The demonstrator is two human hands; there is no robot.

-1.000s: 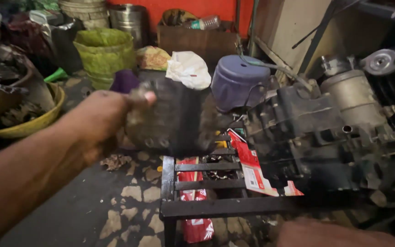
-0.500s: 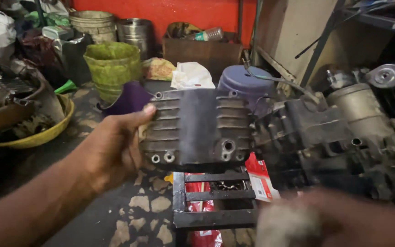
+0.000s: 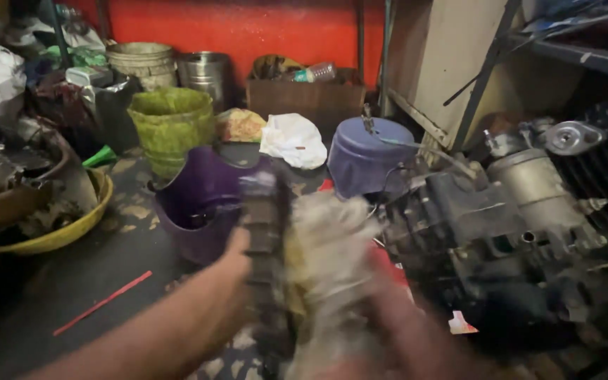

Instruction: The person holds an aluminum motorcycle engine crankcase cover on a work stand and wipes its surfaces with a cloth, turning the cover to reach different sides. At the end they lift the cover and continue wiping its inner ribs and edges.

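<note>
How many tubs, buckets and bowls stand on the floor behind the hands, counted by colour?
Green bucket: 1
Purple tub: 1
Blue-violet upturned bucket: 1
Yellow bowl: 1
Metal pot: 1
Pale bucket: 1
Total: 6

The left hand grips a dark engine cover; the right hand, blurred, presses a pale rag against it.

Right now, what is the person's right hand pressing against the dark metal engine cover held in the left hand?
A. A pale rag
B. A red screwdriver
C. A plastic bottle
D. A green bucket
A: a blurred pale rag in the right hand lies against the engine cover, which the left hand holds edge-on.
</note>
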